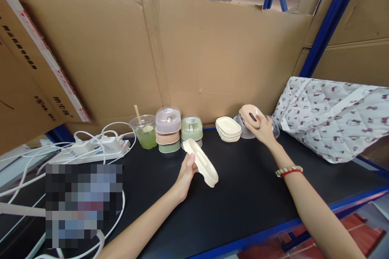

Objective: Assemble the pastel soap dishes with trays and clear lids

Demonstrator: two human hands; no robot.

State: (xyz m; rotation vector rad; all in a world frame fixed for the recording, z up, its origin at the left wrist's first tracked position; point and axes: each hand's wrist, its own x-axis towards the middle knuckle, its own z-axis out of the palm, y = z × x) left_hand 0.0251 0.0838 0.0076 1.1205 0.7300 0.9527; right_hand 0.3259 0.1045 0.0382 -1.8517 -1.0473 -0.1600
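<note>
My left hand (186, 172) is closed on a cream oval plastic tray (202, 164), held tilted above the black tabletop. At the back right, my right hand (261, 130) grips a peach oval plastic piece (251, 114) with a dark slot in it. That piece is over clear plastic covers (245, 131), partly hidden by the hand. A short stack of cream oval trays (228, 126) lies just left of them. Further left stand small lidded boxes: a pile with a lilac top (168, 119) and one with a green top (191, 128).
A cup of green drink (148, 139) with a wooden stick stands left of the boxes. A white power strip (100, 149) and cables crowd the left side. A quilted white bag (334, 117) sits at the right. Cardboard (225, 56) walls the back.
</note>
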